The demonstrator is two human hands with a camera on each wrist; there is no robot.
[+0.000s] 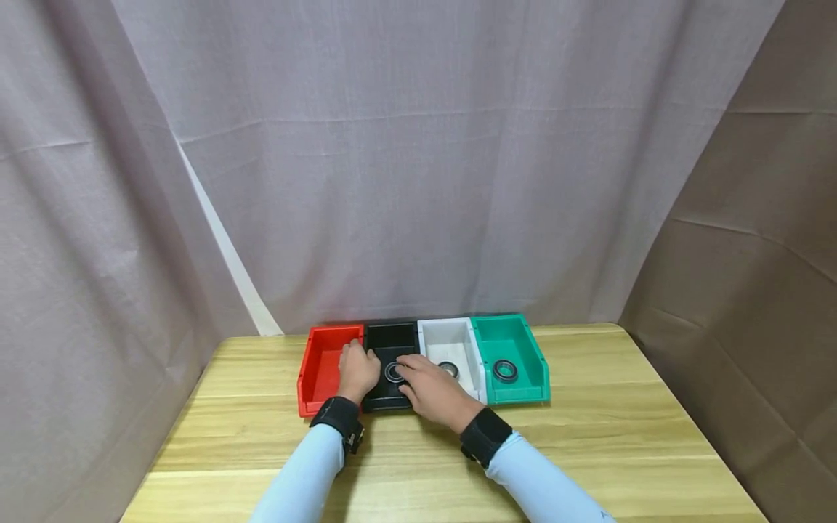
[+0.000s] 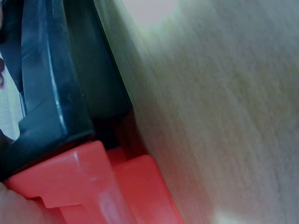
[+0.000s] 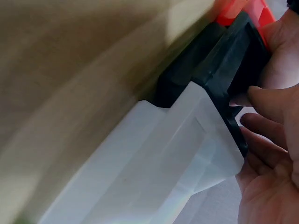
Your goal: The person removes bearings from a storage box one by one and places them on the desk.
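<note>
Side by side stand a red bin (image 1: 318, 370), a black bin (image 1: 382, 402), a white bin (image 1: 446, 330) and a green bin (image 1: 500, 330). My left hand (image 1: 358, 372) is over the wall where the red and black bins meet; its fingertips are hard to make out. A ring-shaped ball bearing (image 1: 393, 373) lies in the black bin, partly covered by the fingers of my right hand (image 1: 437, 392), which reaches across the white bin. In the right wrist view, the right fingers (image 3: 266, 128) are loosely bent beside the black bin's wall, with nothing visible between them.
Another bearing (image 1: 449, 369) lies in the white bin, and one more bearing (image 1: 506, 371) in the green bin. The bins stand near the far edge of a wooden table (image 1: 621, 436). Grey curtains (image 1: 405, 181) hang behind it, with a brown cloth (image 1: 752, 290) at the right.
</note>
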